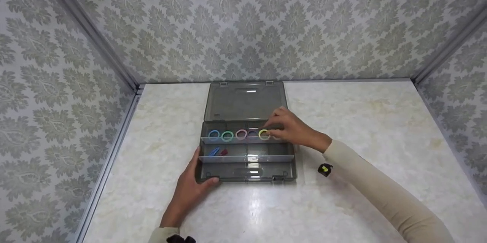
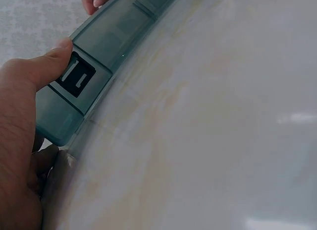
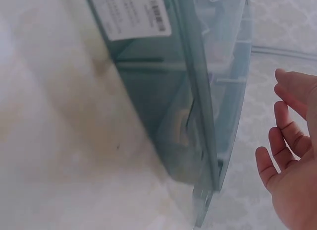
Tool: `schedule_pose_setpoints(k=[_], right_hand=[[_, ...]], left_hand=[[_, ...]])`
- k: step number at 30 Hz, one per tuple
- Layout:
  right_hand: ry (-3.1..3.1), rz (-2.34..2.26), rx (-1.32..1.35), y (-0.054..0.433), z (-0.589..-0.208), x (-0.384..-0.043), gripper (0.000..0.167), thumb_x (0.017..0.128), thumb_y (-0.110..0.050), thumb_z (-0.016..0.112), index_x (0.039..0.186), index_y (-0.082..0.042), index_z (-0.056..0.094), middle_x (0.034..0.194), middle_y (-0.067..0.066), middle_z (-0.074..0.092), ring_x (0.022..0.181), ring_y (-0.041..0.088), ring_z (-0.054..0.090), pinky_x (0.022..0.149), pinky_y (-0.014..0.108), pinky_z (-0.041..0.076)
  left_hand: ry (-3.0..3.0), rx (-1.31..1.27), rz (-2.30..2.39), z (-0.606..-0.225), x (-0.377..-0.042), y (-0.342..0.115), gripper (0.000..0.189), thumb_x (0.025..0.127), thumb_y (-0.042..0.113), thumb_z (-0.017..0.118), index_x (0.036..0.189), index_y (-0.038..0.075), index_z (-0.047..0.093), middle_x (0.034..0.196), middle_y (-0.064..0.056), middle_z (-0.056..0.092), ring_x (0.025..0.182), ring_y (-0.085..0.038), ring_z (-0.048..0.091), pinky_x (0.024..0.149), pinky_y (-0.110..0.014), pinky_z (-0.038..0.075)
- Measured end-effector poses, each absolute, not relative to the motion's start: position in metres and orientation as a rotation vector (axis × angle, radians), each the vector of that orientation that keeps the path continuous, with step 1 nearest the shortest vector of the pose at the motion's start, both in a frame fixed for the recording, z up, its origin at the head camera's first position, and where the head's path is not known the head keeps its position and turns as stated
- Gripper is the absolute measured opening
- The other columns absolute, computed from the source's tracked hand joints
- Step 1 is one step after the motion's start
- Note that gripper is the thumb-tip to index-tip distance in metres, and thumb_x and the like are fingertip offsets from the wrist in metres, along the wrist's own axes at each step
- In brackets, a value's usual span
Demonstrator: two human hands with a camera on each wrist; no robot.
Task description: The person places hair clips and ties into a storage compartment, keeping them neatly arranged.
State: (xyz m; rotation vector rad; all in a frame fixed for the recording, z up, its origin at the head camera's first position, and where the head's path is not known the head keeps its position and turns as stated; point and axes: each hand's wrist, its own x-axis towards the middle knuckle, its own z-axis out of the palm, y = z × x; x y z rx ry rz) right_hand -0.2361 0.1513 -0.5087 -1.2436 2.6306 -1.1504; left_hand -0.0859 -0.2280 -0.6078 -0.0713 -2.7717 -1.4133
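A translucent grey storage box [image 1: 243,179] lies on the table with its lid [image 1: 243,102] folded back. My left hand [image 1: 192,186] grips its front left corner, thumb [image 2: 59,54] on the front edge. Over the right end of the back row hovers my right hand [image 1: 295,127], fingertips right by a yellow hair tie [image 1: 259,134]. In the right wrist view its fingers are loosely curved, with nothing visible between them. Blue [image 1: 209,135], green, pink and purple hair ties line that row to the left. A blue hair clip [image 1: 214,152] and a red one [image 1: 223,153] lie in the middle row.
Two clear dividers [image 1: 266,158] split the box lengthwise. A white label [image 3: 133,14] is stuck on its outside. A small black device [image 1: 325,169] shows below the right cuff. Patterned walls [image 1: 247,26] enclose the marbled table [image 1: 361,121] at the back and sides.
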Motion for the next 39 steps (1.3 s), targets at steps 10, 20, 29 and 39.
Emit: schedule_pose_setpoints(k=[10,20,29,39], right_hand=[[2.664,-1.283,-1.111,0.191,-0.514,-0.232,0.018,0.098,-0.011,0.086,0.115,-0.011,0.084,0.116,0.007,0.069,0.113,0.029,0.058,0.099,0.055,0.051],[2.737,-1.398,-0.913,0.235,-0.528,-0.227,0.017,0.099,-0.012,0.084,0.116,-0.006,0.084,0.116,0.005,0.072,0.119,0.027,0.059,0.103,0.051,0.050],[2.793,-1.490,-0.736,0.271,-0.545,-0.215,0.017,0.098,-0.007,0.085,0.114,-0.002,0.084,0.119,0.009,0.075,0.119,0.028,0.059,0.102,0.038,0.047],[2.786,-1.544,-0.734,0.299,-0.558,-0.187,0.019,0.095,0.000,0.084,0.114,-0.002,0.082,0.119,0.013,0.075,0.116,0.025,0.059,0.099,0.027,0.046]], left_hand=[[-2.809,-0.026,-1.419,-0.607,-0.086,-0.228,0.123,0.088,0.058,0.091,0.179,0.026,0.015,0.181,-0.012,0.028,0.166,-0.037,0.029,0.133,-0.060,0.026],[-2.806,-0.042,-1.415,-0.606,-0.085,-0.228,0.122,0.088,0.056,0.091,0.179,0.027,0.015,0.180,-0.012,0.029,0.166,-0.036,0.029,0.133,-0.059,0.026],[-2.804,-0.028,-1.442,-0.606,-0.085,-0.229,0.123,0.088,0.057,0.091,0.179,0.027,0.015,0.181,-0.010,0.027,0.167,-0.034,0.027,0.134,-0.059,0.025],[-2.792,-0.048,-1.409,-0.607,-0.086,-0.229,0.123,0.088,0.056,0.091,0.179,0.022,0.016,0.180,-0.013,0.029,0.166,-0.037,0.029,0.133,-0.060,0.026]])
